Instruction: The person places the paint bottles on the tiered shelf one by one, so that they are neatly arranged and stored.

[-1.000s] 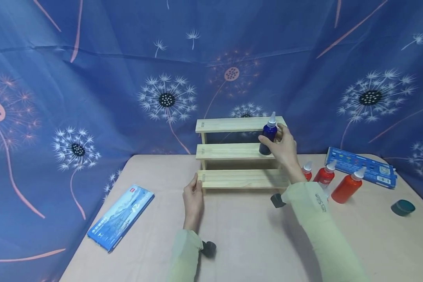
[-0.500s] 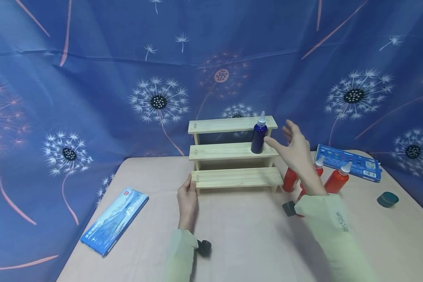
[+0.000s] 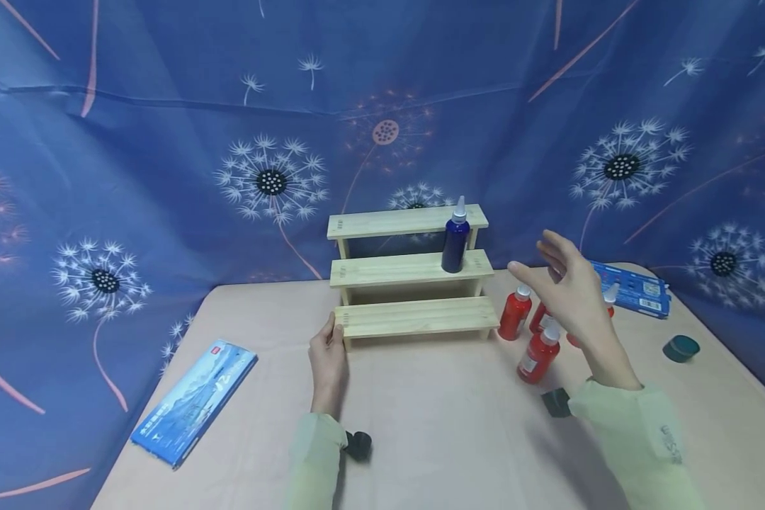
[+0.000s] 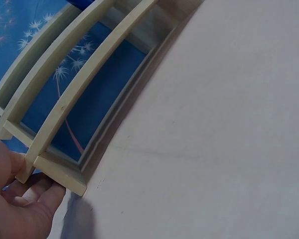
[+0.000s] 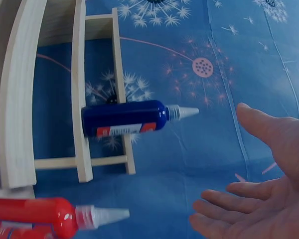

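A three-tier wooden shelf rack (image 3: 417, 316) stands on the table near the backdrop. My left hand (image 3: 329, 358) holds its lower left end; in the left wrist view the thumb and fingers (image 4: 49, 196) are around the board's corner. A dark blue squeeze bottle (image 3: 455, 244) with a pale pointed cap stands upright on the middle tier, near the right end. To the right of the rack, my right hand (image 3: 570, 290) is in the air with fingers spread and nothing in them. Below it several red squeeze bottles (image 3: 538, 355) stand on the table, partly hidden by the hand.
A flat blue box (image 3: 194, 402) lies on the table at the left. Another blue box (image 3: 634, 289) is at the back right, with a small dark green round object (image 3: 681, 348) in front of it. A blue dandelion-print cloth (image 3: 166, 191) hangs behind the table.
My right hand has let go of the blue bottle, which now stands on the middle tier, and moved away to the right. The left hand stays on the rack. The head view has shifted.
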A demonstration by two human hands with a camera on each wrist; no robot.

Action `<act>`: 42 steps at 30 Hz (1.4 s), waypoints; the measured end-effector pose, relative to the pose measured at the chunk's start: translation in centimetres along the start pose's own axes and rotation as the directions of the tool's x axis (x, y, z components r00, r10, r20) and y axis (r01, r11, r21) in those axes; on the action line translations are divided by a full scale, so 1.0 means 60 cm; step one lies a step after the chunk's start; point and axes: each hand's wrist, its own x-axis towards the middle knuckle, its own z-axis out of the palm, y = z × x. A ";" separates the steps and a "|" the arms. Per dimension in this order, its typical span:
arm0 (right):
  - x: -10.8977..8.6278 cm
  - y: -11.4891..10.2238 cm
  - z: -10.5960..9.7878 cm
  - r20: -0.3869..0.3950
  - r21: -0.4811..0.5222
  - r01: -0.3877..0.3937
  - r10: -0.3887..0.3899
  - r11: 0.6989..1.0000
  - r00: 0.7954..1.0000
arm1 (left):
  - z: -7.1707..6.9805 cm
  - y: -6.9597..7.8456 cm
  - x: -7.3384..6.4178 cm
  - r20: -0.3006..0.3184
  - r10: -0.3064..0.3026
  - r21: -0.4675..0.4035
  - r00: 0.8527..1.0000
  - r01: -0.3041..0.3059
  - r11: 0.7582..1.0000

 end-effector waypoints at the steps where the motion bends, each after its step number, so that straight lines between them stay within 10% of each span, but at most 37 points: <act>1: -0.003 0.003 -0.002 -0.006 -0.003 -0.004 0.004 1.000 1.000 | 0.000 0.000 0.000 0.002 -0.004 -0.002 1.000 0.004 1.000; 42: -0.102 0.205 0.041 0.135 -0.036 -0.274 0.277 0.961 0.951 | 0.000 0.003 0.001 0.018 -0.023 -0.017 1.000 0.023 1.000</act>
